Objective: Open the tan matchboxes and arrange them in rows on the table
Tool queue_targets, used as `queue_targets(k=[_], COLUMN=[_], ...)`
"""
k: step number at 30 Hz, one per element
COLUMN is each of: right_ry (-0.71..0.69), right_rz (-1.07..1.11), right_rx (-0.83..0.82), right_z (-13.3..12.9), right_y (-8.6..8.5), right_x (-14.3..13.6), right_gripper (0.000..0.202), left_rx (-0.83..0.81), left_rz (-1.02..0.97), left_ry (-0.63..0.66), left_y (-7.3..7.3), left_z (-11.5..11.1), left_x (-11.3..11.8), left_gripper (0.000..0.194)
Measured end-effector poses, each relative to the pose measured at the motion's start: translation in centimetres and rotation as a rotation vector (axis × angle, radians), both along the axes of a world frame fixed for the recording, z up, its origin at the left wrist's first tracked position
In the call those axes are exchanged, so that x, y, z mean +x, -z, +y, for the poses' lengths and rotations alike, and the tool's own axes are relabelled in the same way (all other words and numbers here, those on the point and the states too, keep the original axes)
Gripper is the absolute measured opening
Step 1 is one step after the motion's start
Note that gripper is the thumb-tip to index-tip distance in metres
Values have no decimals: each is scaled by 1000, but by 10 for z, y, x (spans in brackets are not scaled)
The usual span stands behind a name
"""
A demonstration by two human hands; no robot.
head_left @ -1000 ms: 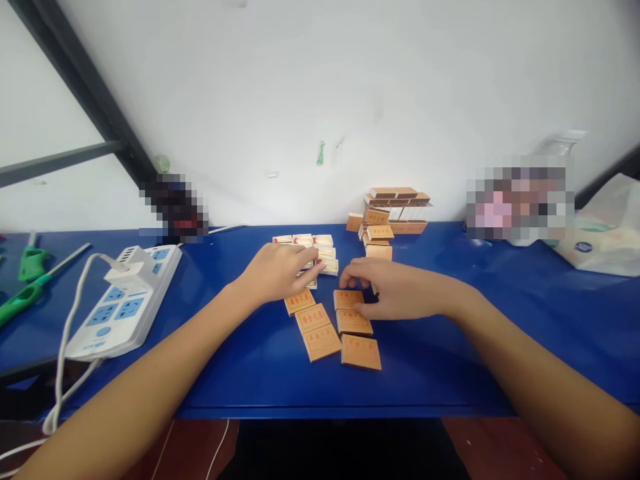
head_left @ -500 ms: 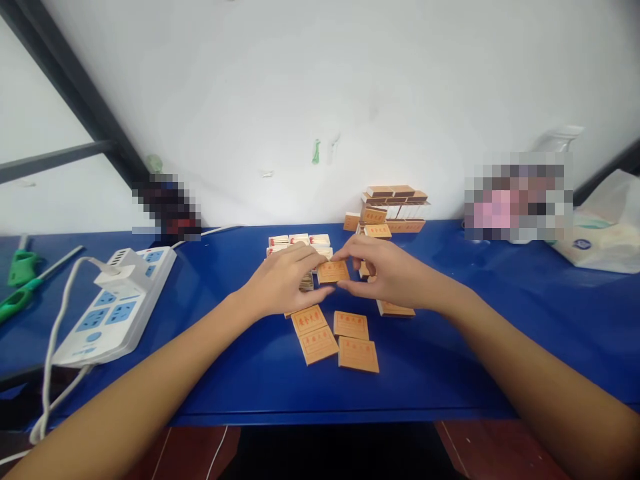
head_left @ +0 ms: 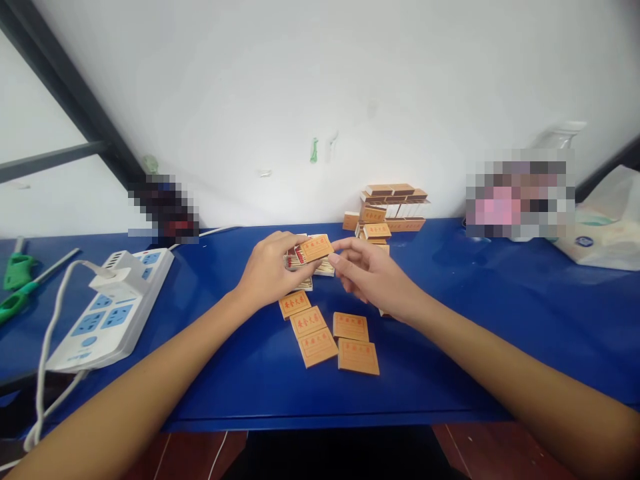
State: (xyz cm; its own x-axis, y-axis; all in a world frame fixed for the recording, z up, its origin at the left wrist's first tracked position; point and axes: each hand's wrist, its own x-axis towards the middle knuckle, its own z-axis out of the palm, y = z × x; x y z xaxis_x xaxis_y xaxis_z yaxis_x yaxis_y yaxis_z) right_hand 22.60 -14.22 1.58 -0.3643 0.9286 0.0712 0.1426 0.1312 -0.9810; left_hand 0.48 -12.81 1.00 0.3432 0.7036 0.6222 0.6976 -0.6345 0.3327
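Between my two hands is a tan matchbox (head_left: 316, 248) with red print, its left end partly open and red match heads showing. My left hand (head_left: 273, 270) grips it from the left. The fingertips of my right hand (head_left: 367, 267) meet its right end. Below it, open trays of matches (head_left: 326, 267) stand on the table, partly hidden by my left hand. Nearer to me lie several flat matchboxes (head_left: 359, 356). Behind my right hand rises a stack of matchboxes (head_left: 395, 197) against the wall.
A white power strip (head_left: 113, 320) with a plugged-in cable is on the blue table (head_left: 240, 380) at left, beside green-handled tools (head_left: 20, 287). A tissue pack (head_left: 600, 233) sits at the far right. Two blurred items stand near the wall.
The matchbox between my hands has moved up and slightly left, and its end now shows match heads. My left hand has turned, uncovering a flat matchbox below it.
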Motion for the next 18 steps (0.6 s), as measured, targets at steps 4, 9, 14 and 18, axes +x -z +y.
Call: queue_targets(k=[4, 9, 14, 18], right_ry=[86, 43, 92, 158], right_rz=[35, -36, -13, -9], right_rx=[3, -9, 23, 21], right_z=[0, 1, 4, 13], right_y=[-2, -4, -2, -6], right_x=[1, 2, 5, 14], right_gripper=[43, 43, 46, 41], left_rx=[17, 64, 61, -75], left_rz=[19, 68, 80, 70], left_ry=[20, 115, 94, 37], left_y=[1, 2, 5, 4], left_z=[-2, -5, -2, 0], left_x=[2, 4, 2, -1], left_gripper=[32, 39, 47, 45])
